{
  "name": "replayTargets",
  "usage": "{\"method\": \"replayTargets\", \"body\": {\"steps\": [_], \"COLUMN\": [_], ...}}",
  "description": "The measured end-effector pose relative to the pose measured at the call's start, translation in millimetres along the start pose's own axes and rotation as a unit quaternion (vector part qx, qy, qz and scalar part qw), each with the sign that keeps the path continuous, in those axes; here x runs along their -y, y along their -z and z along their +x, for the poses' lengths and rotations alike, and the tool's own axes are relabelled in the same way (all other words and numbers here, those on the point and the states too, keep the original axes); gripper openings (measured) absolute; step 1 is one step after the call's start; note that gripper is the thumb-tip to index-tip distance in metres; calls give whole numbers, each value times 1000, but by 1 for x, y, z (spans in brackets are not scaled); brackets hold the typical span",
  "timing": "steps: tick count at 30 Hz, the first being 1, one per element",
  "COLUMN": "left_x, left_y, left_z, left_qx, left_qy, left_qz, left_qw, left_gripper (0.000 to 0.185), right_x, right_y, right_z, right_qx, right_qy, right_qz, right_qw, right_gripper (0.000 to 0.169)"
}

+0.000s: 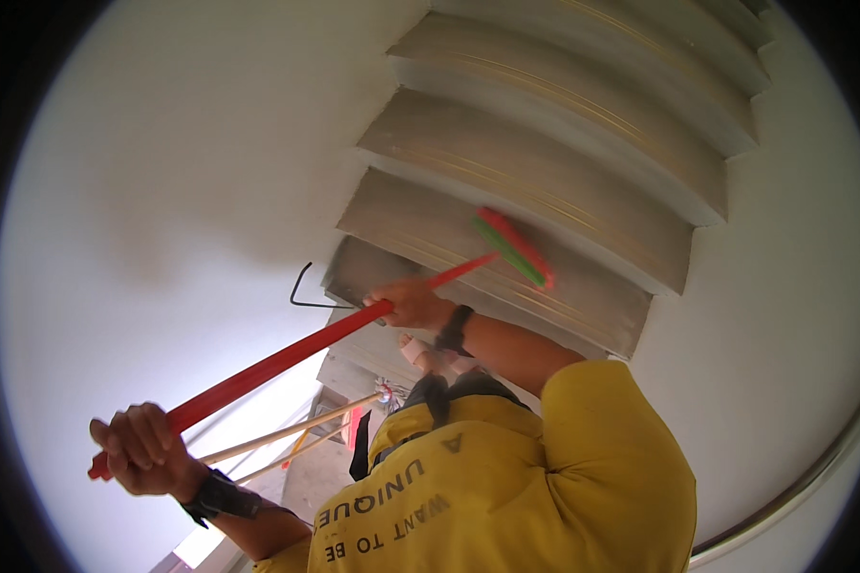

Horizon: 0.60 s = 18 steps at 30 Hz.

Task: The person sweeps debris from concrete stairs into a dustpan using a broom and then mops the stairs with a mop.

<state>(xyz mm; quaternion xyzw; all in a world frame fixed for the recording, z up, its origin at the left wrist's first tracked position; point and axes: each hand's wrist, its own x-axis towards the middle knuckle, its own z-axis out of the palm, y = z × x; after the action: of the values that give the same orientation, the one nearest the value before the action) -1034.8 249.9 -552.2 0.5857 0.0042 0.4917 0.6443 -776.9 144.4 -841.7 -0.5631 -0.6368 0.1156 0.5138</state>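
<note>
A broom with a long red handle (279, 370) runs from the lower left up to its red and green head (514, 248), which lies on a concrete stair tread. Around the upper end of the handle, at the lower left, my left hand (140, 448) is closed. My right hand (412, 304) grips the same handle farther down, nearer the broom head. Dark bands circle both wrists. The head looks slightly blurred, and its bristles are hard to make out.
Concrete stairs (502, 129) with yellowish edge lines rise ahead between white walls (186, 143). A dustpan (351, 268) with a bent black handle seems to stand on a step near my right hand. Wooden poles (294, 430), one ending in a mop head (390, 394), lean lower left. A handrail (788, 494) runs at right.
</note>
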Motion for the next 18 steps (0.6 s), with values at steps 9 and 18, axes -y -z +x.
{"method": "replayTargets", "body": {"steps": [9,18], "left_x": [-53,-143], "left_y": [-1,-13], "left_z": [-50,-120], "left_qx": [-135,-286], "left_qy": [-43,-108], "left_qz": [151,200], "left_qw": [978,931], "left_gripper": [9,10], "right_x": [-2,92], "right_y": [-94,-129], "right_z": [81,58], "right_qx": [148,295], "right_qy": [76,88], "right_qz": [80,160], "right_qw": [983,938], "right_gripper": [5,10]}}
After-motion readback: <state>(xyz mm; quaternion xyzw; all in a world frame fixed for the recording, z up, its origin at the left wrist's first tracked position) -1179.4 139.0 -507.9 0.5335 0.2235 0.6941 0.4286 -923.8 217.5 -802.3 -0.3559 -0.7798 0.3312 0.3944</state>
